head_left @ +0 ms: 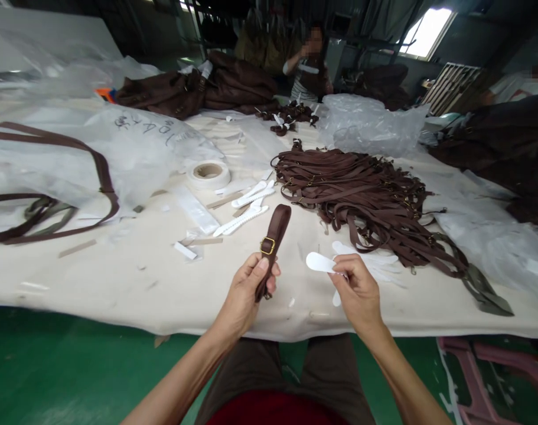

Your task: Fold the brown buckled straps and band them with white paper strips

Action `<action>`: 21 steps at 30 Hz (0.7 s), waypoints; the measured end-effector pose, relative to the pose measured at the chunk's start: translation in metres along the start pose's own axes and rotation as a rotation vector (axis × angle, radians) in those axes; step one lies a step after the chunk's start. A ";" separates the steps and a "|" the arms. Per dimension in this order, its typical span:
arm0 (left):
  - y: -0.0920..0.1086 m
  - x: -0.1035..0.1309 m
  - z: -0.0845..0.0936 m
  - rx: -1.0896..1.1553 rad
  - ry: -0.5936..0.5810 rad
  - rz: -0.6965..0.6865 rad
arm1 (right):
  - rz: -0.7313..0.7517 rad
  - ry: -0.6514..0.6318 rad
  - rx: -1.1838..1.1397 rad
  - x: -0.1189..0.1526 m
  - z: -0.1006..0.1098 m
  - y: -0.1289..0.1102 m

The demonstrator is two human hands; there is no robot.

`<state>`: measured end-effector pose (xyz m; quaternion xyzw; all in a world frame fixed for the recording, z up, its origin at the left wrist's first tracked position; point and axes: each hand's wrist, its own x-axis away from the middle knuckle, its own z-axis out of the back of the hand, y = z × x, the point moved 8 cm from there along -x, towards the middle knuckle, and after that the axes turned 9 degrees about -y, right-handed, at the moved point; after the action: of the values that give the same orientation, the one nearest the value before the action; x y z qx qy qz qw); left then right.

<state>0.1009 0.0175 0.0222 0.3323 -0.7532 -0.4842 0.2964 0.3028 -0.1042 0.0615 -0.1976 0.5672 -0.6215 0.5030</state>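
My left hand (250,282) is closed around a folded brown leather strap (277,227) with a brass buckle, its looped end pointing up and away from me. In my right hand (359,289), thumb and fingers pinch a white strip (319,262) with a rounded end. Beneath and beyond that hand, more white strips (379,260) lie fanned on the table. A large heap of brown straps (339,183) with brass fittings spreads just past them. White toothed strips (242,219) lie beyond my left hand.
A roll of white tape (209,175) sits left of centre on the cloth-covered table (131,277). Clear plastic bags (370,125), brown leather pieces (237,82) and loose straps (104,177) surround the work area. Another person (310,65) is across the table; a pink stool (485,378) stands lower right.
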 end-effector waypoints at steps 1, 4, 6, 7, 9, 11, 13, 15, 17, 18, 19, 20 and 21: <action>-0.001 0.003 -0.009 0.079 -0.021 0.030 | 0.055 -0.007 0.074 0.000 -0.004 -0.007; -0.007 0.012 -0.027 0.232 -0.070 0.121 | 0.150 -0.034 0.212 0.000 -0.018 -0.023; -0.012 0.016 -0.033 0.258 -0.116 0.176 | 0.177 -0.047 0.239 0.000 -0.026 -0.030; -0.014 0.016 -0.033 0.243 -0.137 0.187 | 0.173 -0.061 0.230 0.000 -0.030 -0.031; -0.014 0.014 -0.029 0.172 -0.159 0.160 | 0.094 -0.138 0.143 0.000 -0.040 -0.026; -0.011 0.012 -0.021 0.079 -0.155 0.104 | -0.067 -0.223 -0.045 0.003 -0.051 -0.012; -0.009 0.010 -0.014 0.000 -0.147 0.068 | -0.277 -0.257 -0.251 0.010 -0.061 0.004; -0.007 0.009 -0.009 -0.068 -0.153 0.057 | -0.453 -0.282 -0.362 0.018 -0.071 0.015; -0.005 0.009 -0.007 -0.122 -0.170 0.045 | -0.550 -0.352 -0.389 0.026 -0.082 0.018; -0.005 0.009 -0.006 -0.145 -0.174 0.038 | -0.563 -0.389 -0.399 0.029 -0.087 0.017; -0.004 0.009 -0.006 -0.164 -0.176 0.030 | -0.568 -0.413 -0.413 0.031 -0.090 0.016; -0.004 0.009 -0.005 -0.183 -0.177 0.022 | -0.573 -0.423 -0.432 0.033 -0.091 0.016; -0.003 0.009 -0.004 -0.204 -0.179 0.011 | -0.586 -0.417 -0.458 0.035 -0.092 0.017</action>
<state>0.0988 0.0074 0.0223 0.2515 -0.7254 -0.5843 0.2629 0.2200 -0.0849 0.0086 -0.5786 0.4964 -0.5429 0.3523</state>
